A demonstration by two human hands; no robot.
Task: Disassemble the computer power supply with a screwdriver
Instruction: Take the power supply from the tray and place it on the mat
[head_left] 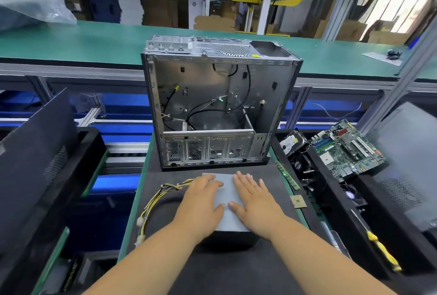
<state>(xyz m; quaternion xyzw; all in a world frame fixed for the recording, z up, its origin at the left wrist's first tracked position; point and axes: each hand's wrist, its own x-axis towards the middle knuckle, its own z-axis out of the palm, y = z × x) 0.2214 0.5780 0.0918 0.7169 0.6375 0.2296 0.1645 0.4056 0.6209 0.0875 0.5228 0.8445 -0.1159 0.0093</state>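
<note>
Head view shows the power supply (225,202) lying on the dark mat (212,266) just before the emptied case (217,105), its cable bundle (156,202) trailing left. The left hand (201,202) and right hand (254,204) rest flat on its lid, fingers spread, gripping nothing. Best next: steady the box with one palm and fetch the yellow-handled screwdriver (383,252) from the right-hand tray.
</note>
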